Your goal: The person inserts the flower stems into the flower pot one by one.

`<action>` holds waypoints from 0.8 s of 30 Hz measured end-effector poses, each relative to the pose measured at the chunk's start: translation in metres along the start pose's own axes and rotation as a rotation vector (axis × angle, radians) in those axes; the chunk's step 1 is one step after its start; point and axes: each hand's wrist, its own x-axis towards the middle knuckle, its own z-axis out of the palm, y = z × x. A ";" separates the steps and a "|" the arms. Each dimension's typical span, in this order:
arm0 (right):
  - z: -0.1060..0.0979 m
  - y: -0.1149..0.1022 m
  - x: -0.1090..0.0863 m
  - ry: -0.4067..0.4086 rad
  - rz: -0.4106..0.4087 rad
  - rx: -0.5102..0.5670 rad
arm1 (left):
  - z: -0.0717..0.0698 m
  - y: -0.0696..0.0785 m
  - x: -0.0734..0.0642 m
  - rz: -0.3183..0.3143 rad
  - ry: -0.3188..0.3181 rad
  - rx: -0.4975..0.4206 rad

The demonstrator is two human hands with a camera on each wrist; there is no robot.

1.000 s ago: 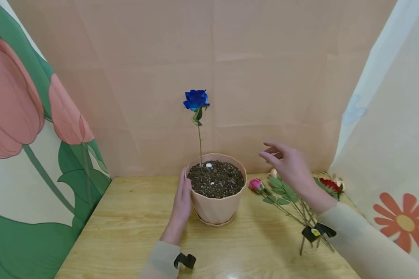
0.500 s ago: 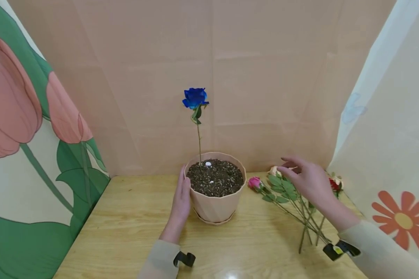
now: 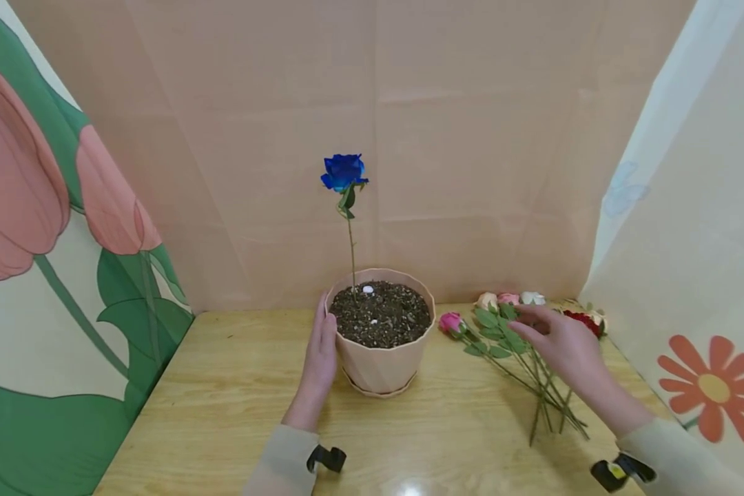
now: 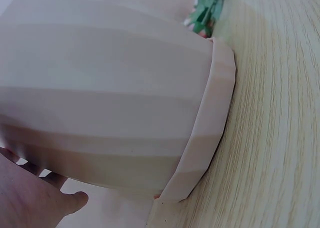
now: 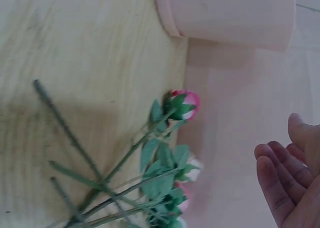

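Note:
A pale pink flowerpot (image 3: 381, 368) full of dark soil (image 3: 387, 324) stands on a matching saucer (image 3: 381, 394). One blue rose (image 3: 344, 172) rises upright from the soil near the pot's left rim. My left hand (image 3: 319, 358) rests against the pot's left side with fingers extended; the left wrist view shows the hand (image 4: 30, 198) beside the pot wall (image 4: 100, 68). Over the cut roses my right hand (image 3: 567, 344) hovers with loosely bent fingers, holding nothing. Beneath it lie a bright pink rose (image 3: 451, 322), a red rose (image 3: 583, 321) and several paler ones, stems crossing.
The wooden table (image 3: 223, 406) reaches back to a plain pinkish backdrop (image 3: 273, 138). Tulip-printed fabric (image 3: 25, 172) hangs at the left, and a panel with an orange flower print (image 3: 713, 389) at the right.
My right hand has moved right and down, from beside the pot to above the roses. The left hand stays against the pot, and the blue rose stands as before.

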 end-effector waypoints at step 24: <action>0.047 0.053 -0.024 -0.136 0.063 0.032 | -0.001 0.001 0.000 0.021 0.000 0.018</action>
